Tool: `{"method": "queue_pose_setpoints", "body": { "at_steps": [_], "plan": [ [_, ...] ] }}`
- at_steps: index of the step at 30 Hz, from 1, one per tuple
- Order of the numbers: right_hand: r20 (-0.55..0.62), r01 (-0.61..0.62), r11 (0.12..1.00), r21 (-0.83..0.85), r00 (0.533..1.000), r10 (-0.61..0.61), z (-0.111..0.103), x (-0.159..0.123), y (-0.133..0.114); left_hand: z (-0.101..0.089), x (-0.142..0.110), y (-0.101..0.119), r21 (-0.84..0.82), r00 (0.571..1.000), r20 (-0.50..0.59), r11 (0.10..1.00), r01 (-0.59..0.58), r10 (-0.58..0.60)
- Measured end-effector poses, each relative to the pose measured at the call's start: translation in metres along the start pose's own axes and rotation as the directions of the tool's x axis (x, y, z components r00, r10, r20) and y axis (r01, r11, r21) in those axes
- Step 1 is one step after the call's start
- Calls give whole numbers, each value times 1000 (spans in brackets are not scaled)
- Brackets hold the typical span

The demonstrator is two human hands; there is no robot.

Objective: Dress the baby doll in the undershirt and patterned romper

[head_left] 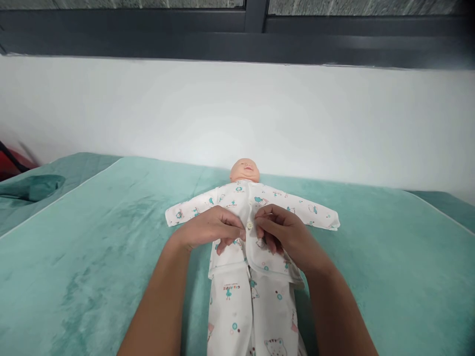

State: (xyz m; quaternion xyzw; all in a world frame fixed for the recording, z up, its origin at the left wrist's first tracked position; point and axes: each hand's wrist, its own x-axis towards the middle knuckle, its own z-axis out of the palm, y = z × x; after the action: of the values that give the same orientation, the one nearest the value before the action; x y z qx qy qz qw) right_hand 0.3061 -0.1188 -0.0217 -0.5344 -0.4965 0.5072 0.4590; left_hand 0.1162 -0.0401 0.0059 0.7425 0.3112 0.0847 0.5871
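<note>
A baby doll [243, 171] lies on its back, its head toward the wall. It wears a white printed baby jacket [237, 198] with the sleeves stretched out to both sides, and matching trousers [232, 311]. My left hand [217, 228] pinches the jacket's front edge between thumb and forefinger, just left of a pale yellow button [250, 225]. Close on the button's other side, my right hand [279, 228] has its fingers bent and closed on the jacket front. The fingers partly cover the cloth they grip.
A soft green cover [111, 237] with pale seams spreads under the doll. Behind it rises a white wall [237, 109] below a dark window frame [148, 37]. At the far left edge a red object [15, 163] with a black strap shows in part.
</note>
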Motion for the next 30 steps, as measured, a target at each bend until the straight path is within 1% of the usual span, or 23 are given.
{"method": "queue_pose_setpoints", "body": {
  "at_steps": [3,5,7,10,12,15,17,20,21,23,25,28,30],
  "plan": [
    [0,9,999,38,1000,-9,-2,-1,1,-2,-1,-2,-9,1000,19,1000,2,-2],
    [-21,17,998,68,1000,-16,-5,-2,2,-3,-3,-3,6,998,57,1000,21,-22],
    [-94,48,992,114,995,-37,-7,-1,4,-5,-6,-2,52,992,108,997,63,-68],
    [-250,126,976,178,965,-79,-10,1,7,-5,-12,3,148,975,152,979,137,-160],
    [-315,156,968,195,945,-89,-10,4,8,-1,-15,10,214,964,143,958,190,-223],
    [-339,153,968,199,937,-78,-10,8,11,14,-16,17,362,950,75,896,256,-302],
    [-350,141,972,189,934,-67,-9,10,13,27,-15,19,506,962,-7,828,239,-273],
    [-377,123,978,170,925,-50,-7,12,14,41,-12,18,683,987,-115,712,163,-116],
    [-382,117,979,168,923,-45,-6,13,14,43,-12,18,716,989,-124,683,143,-77],
    [-383,109,979,173,923,-35,-5,13,14,43,-14,20,747,994,-98,656,107,-50],
    [-387,109,978,179,922,-32,-5,13,14,39,-18,26,734,998,-37,677,60,-48],
    [-393,106,977,183,919,-26,-6,14,15,32,-25,35,630,998,55,777,-13,-28],
    [-395,100,977,189,919,-18,-6,15,15,28,-26,36,540,996,86,841,-26,-25]
  ]
}}
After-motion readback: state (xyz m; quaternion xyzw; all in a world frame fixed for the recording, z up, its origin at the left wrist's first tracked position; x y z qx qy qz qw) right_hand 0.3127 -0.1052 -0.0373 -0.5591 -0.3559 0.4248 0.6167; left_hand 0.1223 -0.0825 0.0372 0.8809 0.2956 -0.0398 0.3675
